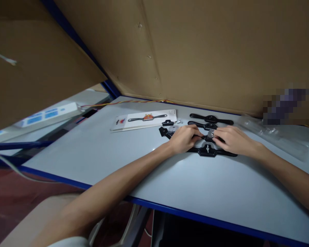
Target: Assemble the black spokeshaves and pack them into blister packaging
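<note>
My left hand (184, 138) is closed on one handle of a black spokeshave (208, 138). At that spokeshave's middle, the fingers of my right hand (233, 140) pinch a small silver blade (211, 133). Whether the blade is seated in the body I cannot tell. In front of both hands lies an assembled-looking spokeshave (207, 150), partly covered by them. Two more black spokeshaves lie behind, the rearmost spokeshave (211, 118) in full view. Left of my hands are a black cap piece (168, 122), silver screws (179, 121) and another loose blade (173, 129).
Printed packaging cards (146, 120) lie at the left back of the white table (105, 151). Crumpled clear plastic (278, 137) is to the right. A cardboard wall (208, 51) closes the back. Beyond the left edge is a power strip (50, 115).
</note>
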`<state>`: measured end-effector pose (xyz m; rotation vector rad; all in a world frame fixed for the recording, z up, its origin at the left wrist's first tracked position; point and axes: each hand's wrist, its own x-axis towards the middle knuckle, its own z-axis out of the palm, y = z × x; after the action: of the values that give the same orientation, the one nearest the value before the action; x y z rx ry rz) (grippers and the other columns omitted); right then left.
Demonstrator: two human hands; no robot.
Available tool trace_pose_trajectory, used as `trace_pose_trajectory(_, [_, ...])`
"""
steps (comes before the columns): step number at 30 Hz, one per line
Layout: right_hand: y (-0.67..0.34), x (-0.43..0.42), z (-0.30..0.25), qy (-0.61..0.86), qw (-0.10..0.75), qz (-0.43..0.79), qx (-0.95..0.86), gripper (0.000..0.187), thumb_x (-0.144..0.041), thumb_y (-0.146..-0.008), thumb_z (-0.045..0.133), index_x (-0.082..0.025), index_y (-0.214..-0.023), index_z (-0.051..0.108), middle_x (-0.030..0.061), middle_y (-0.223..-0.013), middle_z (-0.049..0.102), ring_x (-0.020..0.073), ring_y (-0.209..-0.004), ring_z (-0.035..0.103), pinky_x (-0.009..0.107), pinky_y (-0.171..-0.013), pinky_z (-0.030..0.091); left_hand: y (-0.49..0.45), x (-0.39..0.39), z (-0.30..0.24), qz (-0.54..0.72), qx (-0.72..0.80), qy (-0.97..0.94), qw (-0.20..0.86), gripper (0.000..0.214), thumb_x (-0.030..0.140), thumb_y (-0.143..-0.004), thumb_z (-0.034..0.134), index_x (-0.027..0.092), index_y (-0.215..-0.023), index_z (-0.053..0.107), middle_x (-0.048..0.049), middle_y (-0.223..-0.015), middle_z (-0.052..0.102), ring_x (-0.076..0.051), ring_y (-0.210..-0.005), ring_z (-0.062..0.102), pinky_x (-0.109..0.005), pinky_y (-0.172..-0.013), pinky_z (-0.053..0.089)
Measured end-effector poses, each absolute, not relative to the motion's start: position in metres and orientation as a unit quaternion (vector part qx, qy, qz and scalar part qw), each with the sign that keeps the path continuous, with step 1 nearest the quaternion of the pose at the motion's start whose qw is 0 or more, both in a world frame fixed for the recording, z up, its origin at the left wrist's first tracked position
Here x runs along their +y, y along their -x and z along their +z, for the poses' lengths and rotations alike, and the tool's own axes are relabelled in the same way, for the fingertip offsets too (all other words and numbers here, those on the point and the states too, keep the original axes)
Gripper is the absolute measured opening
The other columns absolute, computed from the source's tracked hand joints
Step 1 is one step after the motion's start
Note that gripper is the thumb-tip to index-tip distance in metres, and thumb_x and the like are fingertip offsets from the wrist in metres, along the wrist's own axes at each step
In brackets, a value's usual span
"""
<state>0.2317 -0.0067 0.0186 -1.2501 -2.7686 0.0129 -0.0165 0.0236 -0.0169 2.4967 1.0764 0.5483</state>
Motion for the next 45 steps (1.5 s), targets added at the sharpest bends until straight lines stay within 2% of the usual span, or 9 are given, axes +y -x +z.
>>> trace_pose_trajectory(3, [-0.23, -0.009, 0.018, 0.401, 0.03, -0.009, -0.916, 0.021, -0.02, -0.101, 0.051, -0.019, -0.084, 0.064, 0.0066, -0.086, 0.073, 0.0182, -0.069, 0.057, 0.035, -0.065, 0.03, 0.017, 0.025, -0.017, 0.194, 0.376, -0.888, 0.182, 0.032, 0.024, -0.097, 0.056, 0.021, -0.112, 0.084, -0.01, -0.11, 0.077, -0.023, -0.094, 0.072, -0.036, -0.084, 0.053])
trace_pose_trajectory(7, [-0.223, -0.007, 0.019, 0.438, 0.048, -0.043, -0.897, 0.021, -0.026, -0.103, 0.053, -0.019, -0.088, 0.065, 0.0075, -0.086, 0.073, 0.0204, -0.074, 0.061, 0.035, -0.067, 0.031, 0.017, 0.026, -0.016, 0.196, 0.369, -0.889, 0.185, 0.03, 0.025, -0.097, 0.057, 0.022, -0.11, 0.084, -0.0087, -0.109, 0.077, -0.023, -0.095, 0.072, -0.035, -0.084, 0.053])
trace_pose_trajectory(12, [-0.224, -0.003, 0.022, 0.467, 0.063, -0.05, -0.881, 0.026, -0.027, -0.106, 0.045, -0.019, -0.092, 0.066, 0.0068, -0.087, 0.072, 0.0194, -0.071, 0.059, 0.034, -0.064, 0.029, 0.016, 0.026, -0.015, 0.192, 0.371, -0.891, 0.18, 0.032, 0.025, -0.097, 0.056, 0.021, -0.111, 0.084, -0.0097, -0.108, 0.077, -0.023, -0.093, 0.072, -0.035, -0.083, 0.054])
trace_pose_trajectory(16, [-0.23, -0.006, 0.022, 0.436, 0.036, -0.025, -0.899, 0.028, -0.023, -0.106, 0.043, -0.019, -0.089, 0.065, 0.0069, -0.086, 0.072, 0.0183, -0.068, 0.058, 0.035, -0.063, 0.028, 0.016, 0.026, -0.016, 0.187, 0.383, -0.888, 0.175, 0.031, 0.024, -0.096, 0.058, 0.022, -0.111, 0.084, -0.0095, -0.109, 0.078, -0.023, -0.095, 0.073, -0.036, -0.084, 0.055])
trace_pose_trajectory(22, [-0.231, -0.01, 0.018, 0.393, 0.013, -0.041, -0.918, 0.021, -0.021, -0.102, 0.049, -0.019, -0.09, 0.066, 0.0064, -0.087, 0.074, 0.0184, -0.067, 0.059, 0.035, -0.064, 0.03, 0.017, 0.025, -0.016, 0.182, 0.388, -0.888, 0.168, 0.03, 0.022, -0.095, 0.058, 0.023, -0.11, 0.084, -0.0088, -0.111, 0.077, -0.024, -0.097, 0.073, -0.036, -0.085, 0.056])
trace_pose_trajectory(27, [-0.228, -0.005, 0.021, 0.416, 0.052, -0.059, -0.906, 0.02, -0.028, -0.106, 0.05, -0.019, -0.102, 0.067, 0.0076, -0.093, 0.076, 0.0196, -0.071, 0.062, 0.035, -0.064, 0.032, 0.015, 0.025, -0.013, 0.167, 0.387, -0.89, 0.175, 0.035, 0.024, -0.097, 0.056, 0.022, -0.121, 0.08, -0.0097, -0.114, 0.076, -0.026, -0.101, 0.073, -0.038, -0.086, 0.055])
trace_pose_trajectory(31, [-0.225, -0.003, 0.021, 0.421, 0.038, -0.073, -0.903, 0.029, -0.028, -0.108, 0.045, -0.019, -0.094, 0.069, 0.0085, -0.092, 0.074, 0.0193, -0.072, 0.062, 0.035, -0.065, 0.032, 0.014, 0.026, -0.011, 0.145, 0.389, -0.894, 0.168, 0.036, 0.025, -0.097, 0.054, 0.023, -0.121, 0.081, -0.0105, -0.116, 0.074, -0.026, -0.099, 0.072, -0.038, -0.085, 0.055])
trace_pose_trajectory(36, [-0.223, -0.001, 0.018, 0.445, 0.049, -0.09, -0.889, 0.023, -0.023, -0.104, 0.047, -0.018, -0.102, 0.069, 0.0085, -0.094, 0.075, 0.0196, -0.071, 0.061, 0.035, -0.064, 0.03, 0.015, 0.028, -0.011, 0.137, 0.373, -0.902, 0.166, 0.035, 0.025, -0.097, 0.054, 0.025, -0.121, 0.081, -0.0104, -0.115, 0.074, -0.025, -0.099, 0.071, -0.038, -0.084, 0.055])
trace_pose_trajectory(45, [-0.229, -0.005, 0.018, 0.408, -0.011, -0.066, -0.91, 0.024, -0.02, -0.105, 0.046, -0.017, -0.095, 0.068, 0.0087, -0.094, 0.073, 0.0172, -0.068, 0.058, 0.034, -0.063, 0.028, 0.018, 0.03, -0.012, 0.123, 0.39, -0.901, 0.145, 0.039, 0.025, -0.1, 0.051, 0.023, -0.127, 0.079, -0.0122, -0.117, 0.074, -0.027, -0.099, 0.069, -0.041, -0.087, 0.054])
